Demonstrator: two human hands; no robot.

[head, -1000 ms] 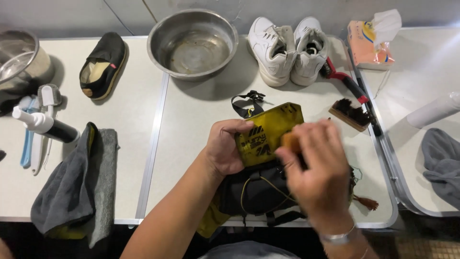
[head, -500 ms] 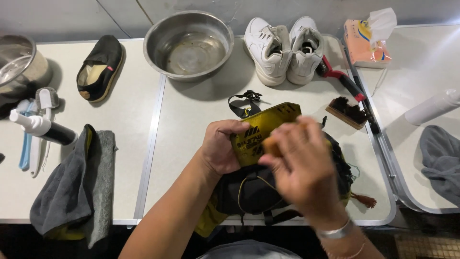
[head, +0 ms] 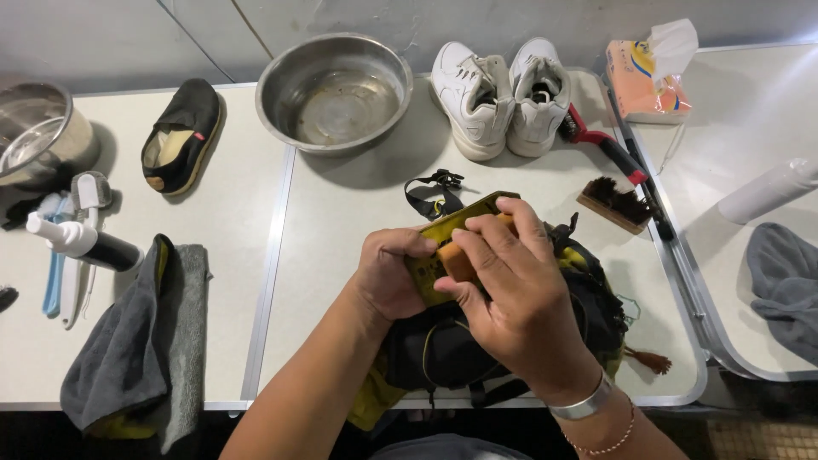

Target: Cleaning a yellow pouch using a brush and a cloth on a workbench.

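On table [head: 341, 221], hands grip perhaps a bag [head: 443, 349].

Single view only: head-worn cam, looking steeply down and forward over the table [head: 341, 213]. Close range; both hands fill centre-bottom of frame, left hand [head: 392, 274] and right hand [head: 511, 290], forearms entering from the bottom edge. Beyond the fingers [head: 490, 234] the view reaches the far table edge and a strip of wall. To either side of the fingers it takes in neighbouring table sections. No second view, so no shared area.
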